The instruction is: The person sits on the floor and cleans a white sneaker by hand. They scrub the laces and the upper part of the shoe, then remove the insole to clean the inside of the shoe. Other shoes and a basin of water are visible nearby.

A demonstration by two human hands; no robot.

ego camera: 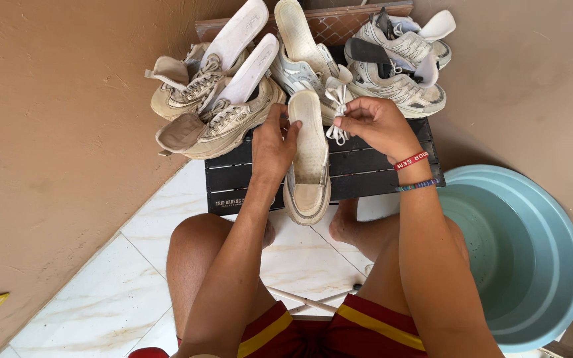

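My left hand (272,140) grips the side of a white sneaker (308,192) that lies on a black slatted table (366,169), with a pale insole (311,136) standing in it. My right hand (374,122) pinches a bundle of white laces (337,113) just right of the shoe's toe. My bare knees and feet sit below the table.
Several worn beige and white sneakers (220,109) with loose insoles (250,66) crowd the table's far side, more at the right (399,73). A light blue plastic basin (525,258) stands on the right. A tan wall (54,146) runs along the left; white tiled floor (121,292) lies below.
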